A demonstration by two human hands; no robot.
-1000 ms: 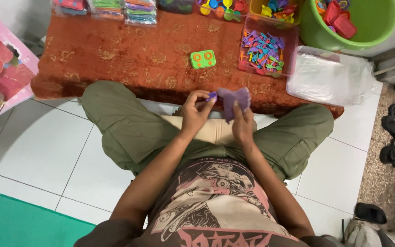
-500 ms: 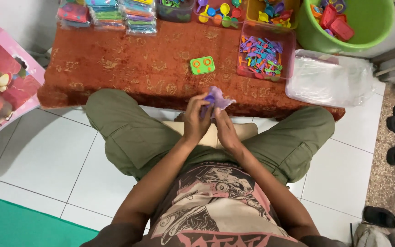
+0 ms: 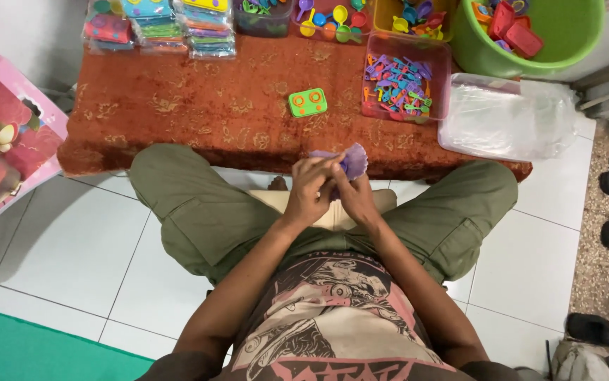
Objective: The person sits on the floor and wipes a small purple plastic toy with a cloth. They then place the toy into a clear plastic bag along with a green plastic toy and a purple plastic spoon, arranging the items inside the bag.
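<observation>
Hands meet over the lap of a person seated on white floor tiles (image 3: 71, 247), knees spread in olive trousers; left hand (image 3: 309, 192) and right hand (image 3: 356, 200) press together, fingers curled narrow around a small purple piece (image 3: 352, 161) with a scalloped edge, which shows above the fingertips, just in front of the near edge of a rust-red patterned mat (image 3: 199, 106); which hand bears most of the grip cannot be told. On the mat, well apart from the hands, lies a green toy block (image 3: 308, 102) with two orange rings; beyond it to the right stands a pink tray (image 3: 440, 70) of small coloured plastic bits; a clear plastic bag (image 3: 505, 116) lies at the mat's right end; a green bucket (image 3: 565, 42) stands at the far right corner; stacked packets (image 3: 153, 25) line the far left edge.
</observation>
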